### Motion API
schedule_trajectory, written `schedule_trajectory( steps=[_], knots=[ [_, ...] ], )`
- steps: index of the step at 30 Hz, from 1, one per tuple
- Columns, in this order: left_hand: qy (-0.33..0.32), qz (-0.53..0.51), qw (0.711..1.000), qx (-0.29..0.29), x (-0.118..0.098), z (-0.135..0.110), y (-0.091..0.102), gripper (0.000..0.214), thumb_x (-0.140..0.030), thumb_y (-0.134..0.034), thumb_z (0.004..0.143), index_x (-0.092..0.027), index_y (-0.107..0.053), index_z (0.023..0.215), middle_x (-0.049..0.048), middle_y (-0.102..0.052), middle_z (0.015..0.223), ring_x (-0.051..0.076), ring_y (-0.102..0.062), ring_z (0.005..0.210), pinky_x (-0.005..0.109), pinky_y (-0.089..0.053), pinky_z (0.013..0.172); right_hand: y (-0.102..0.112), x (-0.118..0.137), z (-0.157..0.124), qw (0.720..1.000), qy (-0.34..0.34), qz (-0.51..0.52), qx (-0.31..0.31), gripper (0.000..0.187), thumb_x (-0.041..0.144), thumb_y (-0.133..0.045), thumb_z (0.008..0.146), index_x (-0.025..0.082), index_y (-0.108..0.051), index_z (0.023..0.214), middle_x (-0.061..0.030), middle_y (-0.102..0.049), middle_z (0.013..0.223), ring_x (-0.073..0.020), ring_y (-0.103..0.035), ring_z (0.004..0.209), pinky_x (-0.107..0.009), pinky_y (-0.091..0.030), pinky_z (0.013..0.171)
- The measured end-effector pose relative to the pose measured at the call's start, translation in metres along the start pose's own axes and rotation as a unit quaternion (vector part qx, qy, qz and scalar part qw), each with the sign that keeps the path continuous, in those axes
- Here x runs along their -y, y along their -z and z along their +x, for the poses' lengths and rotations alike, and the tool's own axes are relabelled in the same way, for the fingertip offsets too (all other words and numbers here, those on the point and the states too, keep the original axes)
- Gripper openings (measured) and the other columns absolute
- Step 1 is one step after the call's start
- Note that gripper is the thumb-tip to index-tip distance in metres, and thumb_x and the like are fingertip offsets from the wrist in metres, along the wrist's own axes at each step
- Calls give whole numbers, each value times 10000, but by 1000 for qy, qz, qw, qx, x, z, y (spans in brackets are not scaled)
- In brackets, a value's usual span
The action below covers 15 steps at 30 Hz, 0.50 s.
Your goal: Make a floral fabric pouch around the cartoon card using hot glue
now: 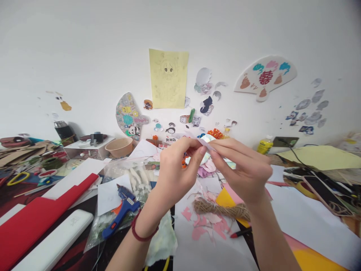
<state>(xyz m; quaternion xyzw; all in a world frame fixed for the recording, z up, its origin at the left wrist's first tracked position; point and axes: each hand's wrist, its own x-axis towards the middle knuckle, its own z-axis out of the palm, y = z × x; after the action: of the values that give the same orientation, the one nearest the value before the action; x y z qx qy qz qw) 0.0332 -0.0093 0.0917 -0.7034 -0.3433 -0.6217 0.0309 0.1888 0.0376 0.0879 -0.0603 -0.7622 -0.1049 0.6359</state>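
Observation:
Both my hands are raised over the middle of the table and meet at a small pale pinkish-white paper piece [208,145]. My left hand [180,165] pinches its left edge between thumb and forefinger; a dark red band circles that wrist. From the other side, my right hand [242,165] grips the piece with thumb and fingertips. Part of the paper is hidden by the fingers. Below them, torn pink paper scraps [208,226] lie on a white sheet [214,256], beside a bundle of brown twine [220,209].
A blue glue gun [124,210] rests on a plastic bag to the left, near a white case [56,241] and a red strip [47,210]. On the right are white paper [313,222], a phone [324,194] and a yellow bottle [264,145]. Behind stands a wall with drawings.

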Motion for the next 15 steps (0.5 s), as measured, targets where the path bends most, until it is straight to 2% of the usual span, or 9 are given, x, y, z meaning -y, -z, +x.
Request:
schedule_trajectory(
  steps=[15],
  knots=[
    [3,-13,1000,1,-6,-3,2,106,-163,-569,947,-190,-603,850,6,-654,765,112,-581,684,269,-492,656,0,0,0,1000,22,-20,-9,342,-22,-675,819,223,-757,1043,-48,-781,938,-195,-730,812,-355,-613,699]
  ],
)
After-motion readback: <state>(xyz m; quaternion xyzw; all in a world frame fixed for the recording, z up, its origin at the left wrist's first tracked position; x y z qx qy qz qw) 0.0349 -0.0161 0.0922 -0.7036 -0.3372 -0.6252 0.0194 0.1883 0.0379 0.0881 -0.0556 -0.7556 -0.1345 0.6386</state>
